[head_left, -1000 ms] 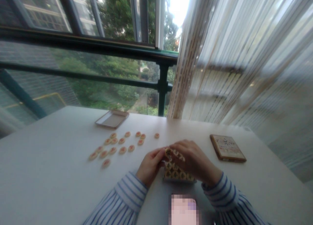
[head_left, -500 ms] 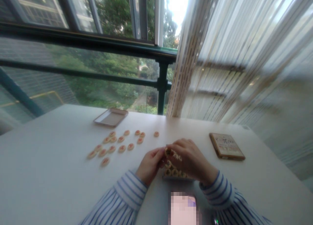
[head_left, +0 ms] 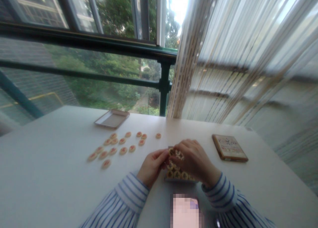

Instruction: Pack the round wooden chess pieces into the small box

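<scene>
Round wooden pieces with dark markings stand in rows in a box (head_left: pixel 181 180) at the middle of the table. My left hand (head_left: pixel 152 165) is at the box's left side, its thumb and fingers pressed together near a dark-marked piece (head_left: pixel 171 152). Over the box's upper right part lies my right hand (head_left: pixel 193 160), palm down with bent fingers; its fingertips are by the same piece and hide some of the others. What either hand grips is too small to tell. Several red-marked pieces (head_left: pixel 123 151) lie scattered on the left.
A shallow tray (head_left: pixel 112 119) sits at the table's back left. On the right lies a flat box with a printed cover (head_left: pixel 230 148). A blurred-out phone (head_left: pixel 185 211) is near the front edge. Strings of a curtain (head_left: pixel 184 72) hang behind the white table (head_left: pixel 49 161).
The view has shifted very slightly. My right hand's fingers have moved a little over the box, and more of its dark-marked pieces show; my left hand has hardly moved.
</scene>
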A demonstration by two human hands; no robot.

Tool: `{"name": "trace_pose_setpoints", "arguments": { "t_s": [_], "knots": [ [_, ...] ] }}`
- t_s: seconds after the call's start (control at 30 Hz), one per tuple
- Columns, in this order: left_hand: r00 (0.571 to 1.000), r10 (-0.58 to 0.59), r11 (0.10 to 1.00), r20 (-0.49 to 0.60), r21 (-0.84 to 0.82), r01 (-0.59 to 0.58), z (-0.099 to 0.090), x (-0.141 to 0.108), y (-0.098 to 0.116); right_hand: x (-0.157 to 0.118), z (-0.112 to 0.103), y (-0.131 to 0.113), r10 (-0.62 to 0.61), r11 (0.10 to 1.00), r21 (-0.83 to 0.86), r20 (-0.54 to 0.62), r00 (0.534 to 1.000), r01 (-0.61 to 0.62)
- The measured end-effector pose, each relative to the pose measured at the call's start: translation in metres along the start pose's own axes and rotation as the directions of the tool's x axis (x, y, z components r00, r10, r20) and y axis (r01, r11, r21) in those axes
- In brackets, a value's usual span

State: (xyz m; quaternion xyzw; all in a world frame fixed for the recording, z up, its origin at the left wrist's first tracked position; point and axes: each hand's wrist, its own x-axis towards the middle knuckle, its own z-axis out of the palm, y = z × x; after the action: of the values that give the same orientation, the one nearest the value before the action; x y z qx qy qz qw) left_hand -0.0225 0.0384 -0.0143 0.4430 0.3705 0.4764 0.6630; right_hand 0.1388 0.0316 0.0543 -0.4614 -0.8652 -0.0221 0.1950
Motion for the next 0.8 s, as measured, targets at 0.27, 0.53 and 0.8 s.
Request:
{"name": "trace_pose_setpoints", "arguments": {
  "t_s": [0.27,0.53,0.8],
  "knots": [
    [1.0,-0.003,0.997,-0.029,-0.08,0.0,0.0007,0.0013,-0.0011,-0.0002,-0.0008,-0.0016,0.003,1.0,0.014,0.002,1.0,-0.003],
    [0.995,-0.007,0.995,-0.096,-0.1,-0.003,0.0018,0.002,-0.0016,-0.0001,0.0023,-0.0034,0.008,0.995,0.1,0.014,1.0,-0.01],
    [0.995,0.007,1.0,-0.103,-0.014,-0.009,-0.0031,0.0033,-0.0039,-0.0001,0.0056,-0.0021,0.019,0.986,0.163,0.002,1.0,-0.019]
  ]
}}
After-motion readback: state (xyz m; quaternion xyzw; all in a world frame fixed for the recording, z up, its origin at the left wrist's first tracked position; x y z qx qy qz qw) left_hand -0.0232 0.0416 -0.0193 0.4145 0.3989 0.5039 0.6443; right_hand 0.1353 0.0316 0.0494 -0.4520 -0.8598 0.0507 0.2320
